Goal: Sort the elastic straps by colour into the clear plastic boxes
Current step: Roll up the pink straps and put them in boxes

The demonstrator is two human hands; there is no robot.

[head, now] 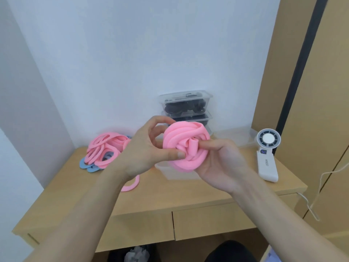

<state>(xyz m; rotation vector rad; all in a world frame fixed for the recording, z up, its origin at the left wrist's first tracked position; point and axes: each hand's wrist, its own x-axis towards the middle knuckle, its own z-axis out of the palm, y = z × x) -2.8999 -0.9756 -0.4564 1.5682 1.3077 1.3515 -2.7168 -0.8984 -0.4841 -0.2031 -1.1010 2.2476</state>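
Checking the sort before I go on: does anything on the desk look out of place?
Yes. Blue straps lie under the pink straps piled at the desk's left, so colours are mixed. One pink loop lies nearer the front, partly hidden by the left wrist.

Domestic room, likely a bedroom or study corner. Small pale-wood worktop (170, 193) with two shallow drawers (213, 222) under it, set into a corner of plain white wall (151, 53). Tall matching wood cupboard panels (324, 110) at right, with a dark strip between them. Household bits: white handheld fan (267, 154) on the worktop, thin white cable (321, 178) hanging by the cupboard, stacked clear plastic boxes (186, 103) against the wall.
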